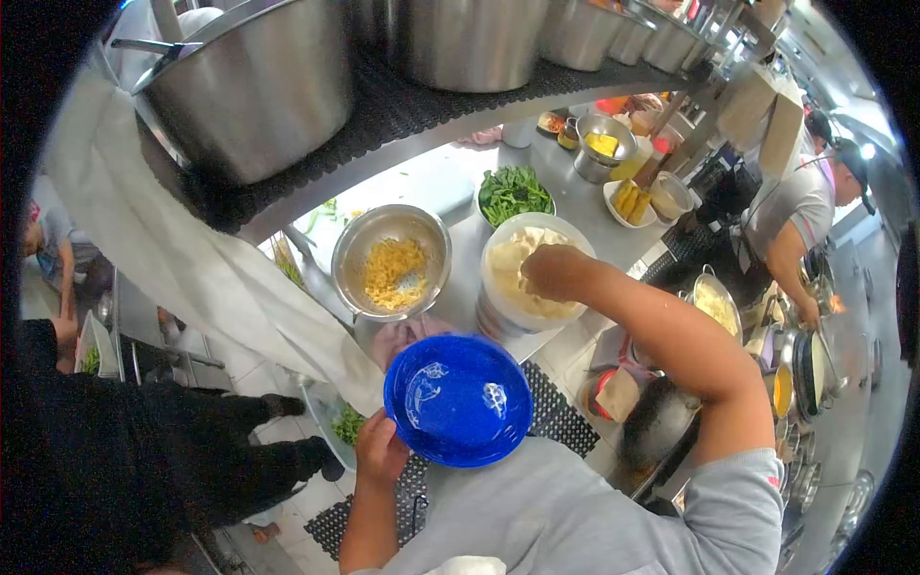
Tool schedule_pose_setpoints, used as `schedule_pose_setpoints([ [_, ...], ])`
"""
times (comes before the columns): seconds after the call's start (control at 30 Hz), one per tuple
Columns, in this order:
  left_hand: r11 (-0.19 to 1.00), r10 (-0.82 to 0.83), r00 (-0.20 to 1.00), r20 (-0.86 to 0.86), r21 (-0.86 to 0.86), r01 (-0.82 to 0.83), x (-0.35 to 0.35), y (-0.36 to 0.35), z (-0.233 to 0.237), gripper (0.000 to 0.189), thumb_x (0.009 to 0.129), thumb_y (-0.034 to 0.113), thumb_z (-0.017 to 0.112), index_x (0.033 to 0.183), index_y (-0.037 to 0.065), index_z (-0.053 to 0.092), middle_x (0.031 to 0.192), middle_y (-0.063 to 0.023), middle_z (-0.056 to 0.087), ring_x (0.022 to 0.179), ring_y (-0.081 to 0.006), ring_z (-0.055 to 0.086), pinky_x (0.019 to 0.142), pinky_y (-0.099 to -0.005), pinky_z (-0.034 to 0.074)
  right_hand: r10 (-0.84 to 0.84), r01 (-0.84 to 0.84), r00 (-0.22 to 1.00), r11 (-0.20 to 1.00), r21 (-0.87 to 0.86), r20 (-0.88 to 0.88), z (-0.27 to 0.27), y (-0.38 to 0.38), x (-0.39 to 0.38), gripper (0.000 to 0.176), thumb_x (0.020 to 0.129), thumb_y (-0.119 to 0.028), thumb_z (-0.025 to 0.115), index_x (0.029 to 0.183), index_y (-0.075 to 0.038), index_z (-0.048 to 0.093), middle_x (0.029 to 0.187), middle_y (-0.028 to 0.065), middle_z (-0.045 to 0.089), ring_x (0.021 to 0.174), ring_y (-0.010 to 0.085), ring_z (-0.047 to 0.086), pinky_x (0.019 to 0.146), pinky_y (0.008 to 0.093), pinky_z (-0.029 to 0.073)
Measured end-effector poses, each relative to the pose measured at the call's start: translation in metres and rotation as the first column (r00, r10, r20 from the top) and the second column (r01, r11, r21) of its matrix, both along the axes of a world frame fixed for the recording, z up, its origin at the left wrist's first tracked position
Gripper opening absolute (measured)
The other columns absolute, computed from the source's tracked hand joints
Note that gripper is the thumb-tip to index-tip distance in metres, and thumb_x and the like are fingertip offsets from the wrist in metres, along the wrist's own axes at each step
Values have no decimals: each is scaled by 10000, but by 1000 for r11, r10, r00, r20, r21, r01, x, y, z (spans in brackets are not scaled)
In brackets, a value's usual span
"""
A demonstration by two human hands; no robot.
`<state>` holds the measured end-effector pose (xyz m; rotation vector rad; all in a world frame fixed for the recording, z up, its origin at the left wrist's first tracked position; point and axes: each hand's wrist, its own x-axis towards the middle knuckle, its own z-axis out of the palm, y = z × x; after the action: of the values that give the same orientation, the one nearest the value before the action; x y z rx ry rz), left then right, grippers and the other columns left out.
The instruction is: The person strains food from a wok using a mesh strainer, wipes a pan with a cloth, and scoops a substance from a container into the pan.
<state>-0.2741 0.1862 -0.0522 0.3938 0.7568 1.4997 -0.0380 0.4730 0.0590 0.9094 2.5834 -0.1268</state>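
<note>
My left hand (380, 447) grips the rim of a round blue bowl (460, 398) in front of my body. White marks or reflections show on the bowl's inner surface. My right hand (558, 274) reaches into a white bucket (501, 313), down into a pale, flour-like mass (509, 252). Its fingertips are hidden by the hand and the bucket's contents, so I cannot make out a grip. Left of the bucket, a metal bowl (347, 257) holds yellow, shredded-looking food (394, 273). Behind the bucket is a bowl of green leafy vegetables (516, 195).
Large steel pots (249, 91) line a shelf above the counter. A white cloth (206, 254) hangs at left. A person in black (125, 450) is close on the left, and another person (791, 211) works at the stove on the right. A wok (659, 426) stands near my right elbow.
</note>
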Motion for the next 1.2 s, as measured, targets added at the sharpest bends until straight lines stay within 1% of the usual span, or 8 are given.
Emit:
schedule_pose_setpoints([
  [0.2, 999, 26, 998, 60, 38, -28, 4, 5, 14, 371, 885, 122, 451, 1184, -97, 456, 1116, -152, 580, 1002, -222, 578, 902, -352, 446, -22, 41, 962, 997, 63, -274, 19, -16, 8, 216, 759, -237, 507, 732, -51, 613, 734, 177, 627, 731, 360, 619, 669, 472, 486],
  [0.37, 995, 58, 996, 67, -86, -53, 2, 2, 4, 345, 894, 154, 449, 1141, -85, 478, 1038, -131, 607, 884, -196, 617, 767, -330, 519, -91, 133, 962, 980, 148, -257, 84, -38, 22, 230, 790, -235, 508, 718, -32, 588, 729, 181, 615, 696, 355, 613, 645, 470, 483],
  [0.5, 989, 56, 998, -6, -136, -56, 6, 8, 10, 348, 898, 185, 449, 1135, -66, 484, 923, -126, 634, 710, -206, 637, 576, -323, 547, -187, 273, 864, 954, 123, -468, 132, -55, 47, 182, 794, -177, 570, 728, -7, 566, 663, 197, 576, 614, 350, 591, 566, 427, 464],
  [0.77, 960, -28, 995, -94, -279, 1, 3, 29, 21, 346, 898, 240, 465, 1137, -8, 497, 923, -117, 645, 689, -210, 651, 562, -336, 551, -393, 524, 579, 851, -43, -715, 134, -68, 56, 128, 789, -116, 607, 788, 7, 576, 622, 185, 563, 561, 345, 570, 533, 379, 456],
  [0.87, 971, -85, 992, -91, -231, 62, -6, 35, 19, 342, 897, 239, 469, 1136, -4, 499, 928, -113, 646, 680, -211, 652, 563, -346, 552, -140, 377, 680, 908, 180, -719, 96, -66, 61, 140, 802, -126, 602, 799, 11, 574, 617, 176, 565, 525, 318, 573, 524, 374, 456],
  [0.93, 975, -135, 988, -80, -189, 118, -14, 39, 12, 331, 900, 260, 472, 1106, 6, 523, 909, -111, 651, 688, -211, 653, 563, -352, 551, -224, 422, 642, 901, 94, -733, 83, -76, 57, 159, 818, -141, 591, 807, 17, 574, 615, 173, 559, 486, 285, 569, 522, 375, 456],
  [1.03, 962, -222, 970, -96, -187, 201, -26, 50, 11, 319, 903, 280, 475, 1070, 19, 551, 887, -106, 657, 686, -208, 654, 566, -353, 547, -604, 563, 362, 749, -350, -710, 73, -91, 46, 191, 860, -168, 561, 826, 15, 603, 580, 100, 573, 432, 157, 552, 437, 287, 445],
  [1.2, 924, -342, 938, -65, -205, 322, -43, 60, 9, 284, 904, 206, 475, 1100, 5, 519, 933, -110, 644, 694, -227, 659, 567, -363, 563, -777, 613, 74, 530, -586, -625, 58, -108, 38, 218, 877, -191, 545, 835, 12, 610, 581, 47, 570, 431, 85, 518, 409, 228, 421],
])
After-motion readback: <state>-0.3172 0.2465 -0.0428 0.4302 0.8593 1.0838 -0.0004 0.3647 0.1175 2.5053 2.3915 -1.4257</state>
